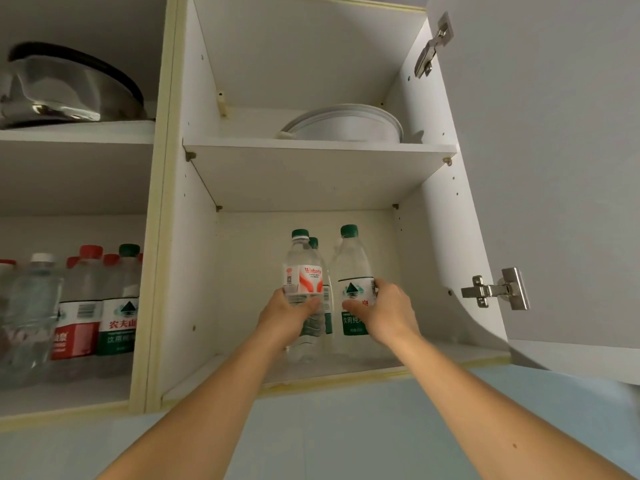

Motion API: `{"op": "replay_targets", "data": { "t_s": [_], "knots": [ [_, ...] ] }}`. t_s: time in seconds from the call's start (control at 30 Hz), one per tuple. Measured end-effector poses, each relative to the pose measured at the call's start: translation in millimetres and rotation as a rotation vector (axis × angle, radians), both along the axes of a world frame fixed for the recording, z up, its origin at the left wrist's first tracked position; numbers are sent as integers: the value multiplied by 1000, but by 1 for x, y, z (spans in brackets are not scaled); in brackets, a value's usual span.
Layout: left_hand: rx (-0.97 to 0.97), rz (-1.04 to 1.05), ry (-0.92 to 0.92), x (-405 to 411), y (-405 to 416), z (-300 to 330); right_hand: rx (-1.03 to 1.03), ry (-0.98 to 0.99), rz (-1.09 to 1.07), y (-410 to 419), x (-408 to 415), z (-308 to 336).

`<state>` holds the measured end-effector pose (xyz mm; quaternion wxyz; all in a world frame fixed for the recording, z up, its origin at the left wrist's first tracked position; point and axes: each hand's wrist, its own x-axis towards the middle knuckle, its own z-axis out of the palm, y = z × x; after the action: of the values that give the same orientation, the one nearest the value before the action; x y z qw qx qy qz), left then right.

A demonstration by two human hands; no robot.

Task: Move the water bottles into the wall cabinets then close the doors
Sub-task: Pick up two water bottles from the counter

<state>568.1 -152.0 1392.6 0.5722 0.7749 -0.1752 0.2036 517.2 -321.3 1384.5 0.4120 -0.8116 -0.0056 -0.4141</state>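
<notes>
Both my arms reach up into the lower compartment of the right wall cabinet (363,367). My left hand (289,315) grips a clear water bottle with a red-and-white label and green cap (302,268). My right hand (388,308) grips a clear bottle with a green label and green cap (353,271). Both bottles stand upright, low over the cabinet floor. A third green-capped bottle (314,242) stands behind the left one, mostly hidden. The cabinet door (568,168) on the right hangs wide open.
The left cabinet's lower shelf (69,393) holds several bottles with red, green and white caps (86,306). Above them sit metal bowls (65,91). A white lidded dish (346,124) rests on the right cabinet's upper shelf. Door hinges (495,289) protrude at right.
</notes>
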Motion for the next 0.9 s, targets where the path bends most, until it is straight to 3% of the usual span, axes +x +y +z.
{"op": "replay_targets", "data": {
  "t_s": [0.4,0.6,0.7,0.9],
  "knots": [
    [109,37,-28,14,-8,2,-4,6,55,-12,18,-1],
    [240,72,-52,-7,2,3,-65,98,52,-15,3,-4],
    [265,123,-186,-33,8,-4,-15,-30,-25,-11,-17,-15],
    [153,12,-499,-98,27,-32,-46,-270,-35,4,-77,-61]
  ]
}}
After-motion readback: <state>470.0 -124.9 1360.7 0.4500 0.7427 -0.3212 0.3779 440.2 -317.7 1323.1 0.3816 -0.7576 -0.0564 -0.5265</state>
